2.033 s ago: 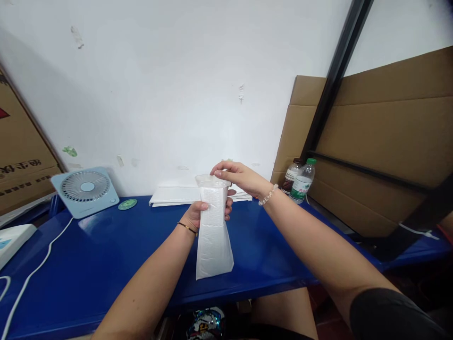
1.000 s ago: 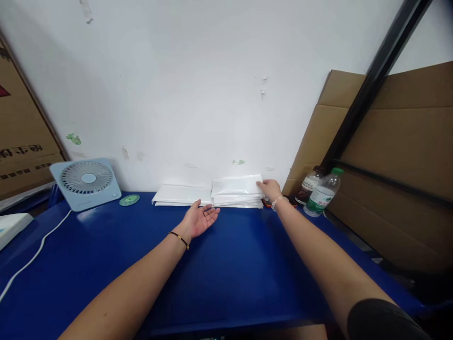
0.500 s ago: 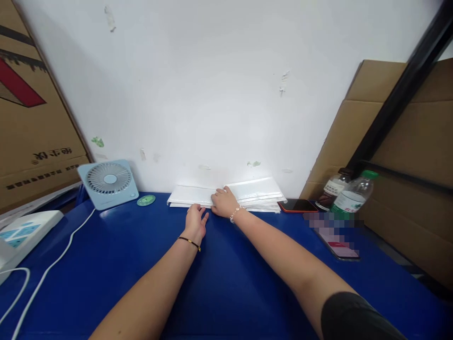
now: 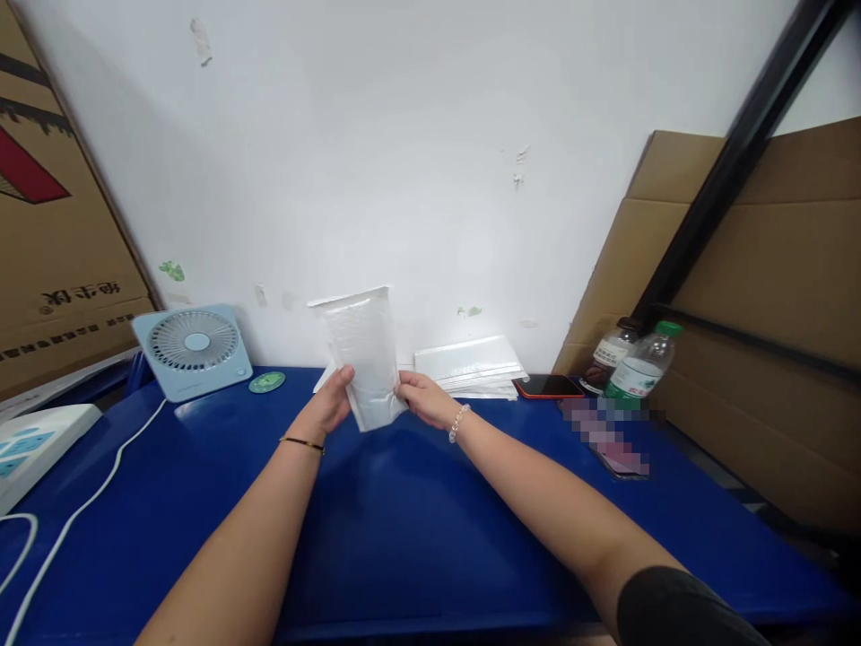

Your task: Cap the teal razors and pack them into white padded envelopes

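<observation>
A white bubble mailer (image 4: 367, 359) stands nearly upright between my hands, raised off the blue table (image 4: 377, 529). My left hand (image 4: 332, 399) grips its left edge, thumb on the near face. On the other side, my right hand (image 4: 427, 399) pinches the lower right edge, where the mailer creases. Behind it, a stack of similar white mailers (image 4: 471, 363) lies against the wall; the raised mailer hides part of the stack's left side.
A light blue fan (image 4: 195, 345) and a round green disc (image 4: 267, 382) are at left, with a white power strip (image 4: 40, 449) and cable nearer. To the right are a phone (image 4: 548, 387), a dark-capped bottle (image 4: 609, 354), a green-capped bottle (image 4: 642, 368) and a partly blurred phone (image 4: 622, 462).
Both hands were at the stack by the wall. Now they hold one mailer lifted off it and turned upright. My left hand has shifted left, and the view has turned slightly right.
</observation>
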A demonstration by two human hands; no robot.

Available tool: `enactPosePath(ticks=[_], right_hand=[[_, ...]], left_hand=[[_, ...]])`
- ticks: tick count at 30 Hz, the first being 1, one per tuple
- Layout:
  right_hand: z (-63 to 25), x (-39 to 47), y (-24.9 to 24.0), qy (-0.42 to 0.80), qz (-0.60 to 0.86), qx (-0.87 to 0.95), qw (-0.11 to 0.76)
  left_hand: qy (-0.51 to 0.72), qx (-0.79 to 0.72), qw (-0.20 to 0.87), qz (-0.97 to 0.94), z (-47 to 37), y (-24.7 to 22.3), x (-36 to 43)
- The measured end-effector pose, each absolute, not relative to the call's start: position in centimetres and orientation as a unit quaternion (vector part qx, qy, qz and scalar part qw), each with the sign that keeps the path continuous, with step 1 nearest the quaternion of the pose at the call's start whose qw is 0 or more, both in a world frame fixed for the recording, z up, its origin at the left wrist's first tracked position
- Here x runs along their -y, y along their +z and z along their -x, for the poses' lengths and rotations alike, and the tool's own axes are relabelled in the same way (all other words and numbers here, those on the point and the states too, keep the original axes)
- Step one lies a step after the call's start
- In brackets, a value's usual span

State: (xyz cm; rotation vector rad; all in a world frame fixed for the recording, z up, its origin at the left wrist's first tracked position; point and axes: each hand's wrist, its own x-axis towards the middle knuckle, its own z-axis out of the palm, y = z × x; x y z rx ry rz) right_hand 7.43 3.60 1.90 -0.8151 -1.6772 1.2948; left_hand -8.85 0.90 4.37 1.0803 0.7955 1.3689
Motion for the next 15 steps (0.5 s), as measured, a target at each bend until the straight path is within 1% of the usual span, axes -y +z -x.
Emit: enactPosePath(ticks=[2, 3, 4, 6, 9, 11, 13, 15], right_hand=[[-8.0, -1.8, 1.3, 0.622, 0.278, 0.608, 0.407], [-8.3, -0.9, 1.0, 0.658, 0.259, 0.583, 0.400], [-8.6, 0.0, 0.7, 0.682, 0.244, 0.561, 0.401], [-9.4, 1.5, 0.0, 0.716, 0.230, 0.505, 0.425], [-11.7, 3.4, -0.5, 0.782, 0.234, 0.352, 0.458], [-13.7, 4.2, -0.5, 0.817, 0.221, 0.248, 0.471], [-15.5, 4.8, -0.3, 0.818, 0.212, 0.183, 0.502], [-16.7, 5.2, -0.2, 0.806, 0.220, 0.139, 0.531]], left_hand=[[0.475, -0.253, 0.630, -0.560, 9.1, 5.1, 0.2], [0.429, -0.232, 0.637, -0.597, 9.0, 5.4, 0.7], [0.382, -0.230, 0.632, -0.634, 8.6, 5.6, 1.1], [0.330, -0.264, 0.568, -0.706, 7.4, 5.9, 1.9], [0.270, -0.330, 0.384, -0.819, 5.3, 6.8, 2.7], [0.206, -0.367, 0.219, -0.880, 4.0, 7.6, 3.0], [0.137, -0.399, 0.038, -0.906, 2.8, 8.4, 3.1], [0.082, -0.410, -0.113, -0.901, 1.8, 9.2, 3.3]])
